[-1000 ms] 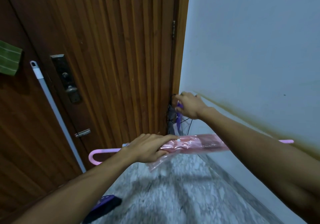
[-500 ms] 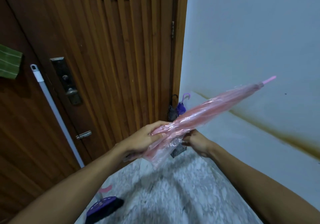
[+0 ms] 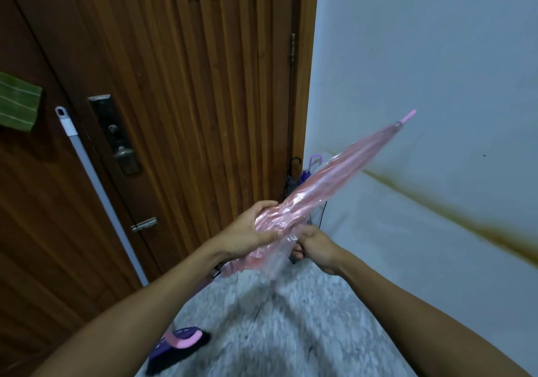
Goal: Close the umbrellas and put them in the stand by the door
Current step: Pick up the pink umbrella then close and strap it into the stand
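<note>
Both hands' fingers, left [image 3: 247, 235] and right [image 3: 316, 245], around folded pink umbrella [image 3: 334, 183]

Single head-worn wide-angle view, forward and down, close on the door [image 3: 180, 108] corner and floor [image 3: 291, 333].

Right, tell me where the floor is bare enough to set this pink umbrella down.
Bare grey speckled floor runs between the pale wall and the purple-and-black thing lying bottom left. The corner by the ribbed wooden door is crowded: the purple hook-handled umbrella and the dark umbrella stand there.
</note>
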